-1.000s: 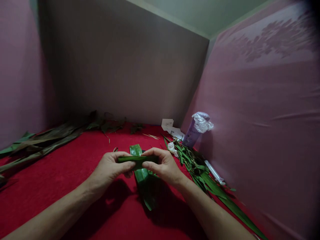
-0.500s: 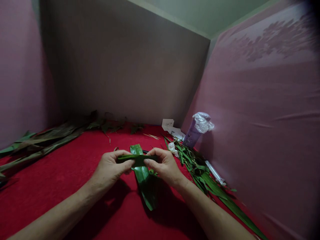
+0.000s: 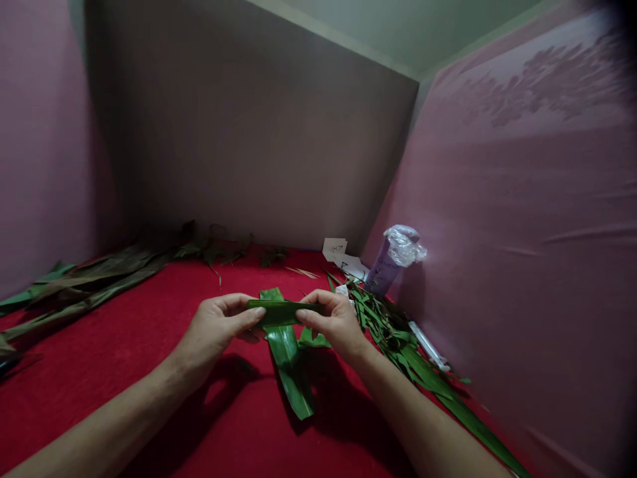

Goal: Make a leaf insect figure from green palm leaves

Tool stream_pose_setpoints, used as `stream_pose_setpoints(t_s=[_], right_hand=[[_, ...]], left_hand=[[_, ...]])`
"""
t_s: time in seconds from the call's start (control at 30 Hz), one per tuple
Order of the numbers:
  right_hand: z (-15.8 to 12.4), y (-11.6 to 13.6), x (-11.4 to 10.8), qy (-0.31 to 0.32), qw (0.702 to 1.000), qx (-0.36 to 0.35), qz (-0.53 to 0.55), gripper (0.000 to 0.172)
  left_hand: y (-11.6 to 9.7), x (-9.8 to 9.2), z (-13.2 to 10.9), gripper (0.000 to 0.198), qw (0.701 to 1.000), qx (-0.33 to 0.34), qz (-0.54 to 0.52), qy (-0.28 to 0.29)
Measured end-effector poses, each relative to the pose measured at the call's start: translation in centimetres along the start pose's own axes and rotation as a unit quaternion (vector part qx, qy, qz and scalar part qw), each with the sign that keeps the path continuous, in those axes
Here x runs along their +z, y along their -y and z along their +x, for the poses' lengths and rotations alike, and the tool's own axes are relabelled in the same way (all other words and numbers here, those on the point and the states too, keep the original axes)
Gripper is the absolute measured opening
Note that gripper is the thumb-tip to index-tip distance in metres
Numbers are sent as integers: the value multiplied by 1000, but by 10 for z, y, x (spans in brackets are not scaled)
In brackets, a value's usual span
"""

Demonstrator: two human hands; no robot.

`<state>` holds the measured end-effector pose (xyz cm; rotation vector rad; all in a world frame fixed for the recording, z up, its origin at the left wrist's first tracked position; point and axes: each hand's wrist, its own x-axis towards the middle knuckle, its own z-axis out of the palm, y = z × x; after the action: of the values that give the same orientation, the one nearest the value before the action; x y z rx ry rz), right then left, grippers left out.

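Observation:
Between my two hands a folded green leaf strip (image 3: 279, 313) is stretched level. My left hand (image 3: 223, 325) pinches its left end, thumb in front and fingers behind. At the other end, my right hand (image 3: 331, 320) pinches it the same way. Below and behind it, a wide glossy green leaf strip (image 3: 288, 372) lies lengthwise on the red cloth (image 3: 239, 425), its upper end showing above the held strip. A smaller green leaf piece (image 3: 314, 339) pokes out under my right hand.
Long dried leaves (image 3: 94, 279) lie at the left. Cut green leaf scraps (image 3: 383, 325) run along the right wall, beside a purple container (image 3: 385, 265) topped with clear plastic. Thin sticks (image 3: 302, 272) and white papers (image 3: 351, 265) lie at the back.
My hands have moved slightly apart along the held strip, and its broad face now tilts more toward me. More of the small leaf piece shows below my right hand.

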<state>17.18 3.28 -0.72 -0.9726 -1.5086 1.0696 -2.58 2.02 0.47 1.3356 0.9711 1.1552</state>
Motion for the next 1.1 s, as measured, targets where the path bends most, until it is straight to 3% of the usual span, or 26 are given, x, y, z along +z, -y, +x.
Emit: stream_pose_setpoints(t_s=[0.37,0.53,0.73,1.1], right_hand=[[3,-7,-6,15,996,41,78,17],[3,-7,-6,5,995,40,86,17],[0,-4,-2,14,997,29,63,16],[-5,6,5,36,998,-36,-34,16]], left_hand=[[2,-3,1,11,999,-41,-29,2],[-5,1,-2,21,999,-39,-13,16],[3,1,0,18,998,-44,4,51],[1,4,-2,8,998,-51,-15,44]])
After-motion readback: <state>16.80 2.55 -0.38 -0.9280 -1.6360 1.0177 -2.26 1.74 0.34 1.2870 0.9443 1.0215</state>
